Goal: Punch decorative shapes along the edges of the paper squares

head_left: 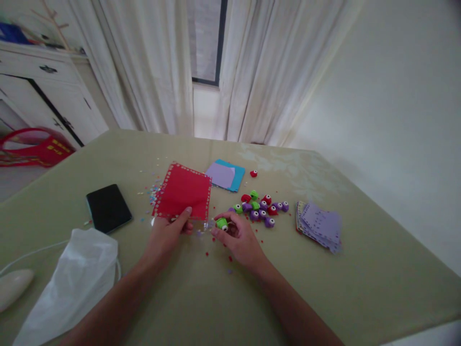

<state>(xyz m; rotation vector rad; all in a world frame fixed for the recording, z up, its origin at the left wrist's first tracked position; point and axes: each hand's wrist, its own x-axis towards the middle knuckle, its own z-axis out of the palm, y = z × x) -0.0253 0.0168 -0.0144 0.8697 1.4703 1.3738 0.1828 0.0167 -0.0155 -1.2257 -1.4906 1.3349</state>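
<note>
My left hand pinches the near edge of a square sheet of red paper between thumb and fingers. Small punched holes run along the sheet's borders. To the right of it, my right hand is closed around a small green craft punch with a white eye on it. The punch is apart from the paper. Just beyond my right hand lies a cluster of similar purple punches, mixed with red and green ones. One red punch lies by itself farther back.
Punched paper bits are scattered left of the red sheet and near my hands. Purple and blue sheets lie behind. A stack of punched purple paper is at right. At left are a dark phone, a white pouch and a mouse.
</note>
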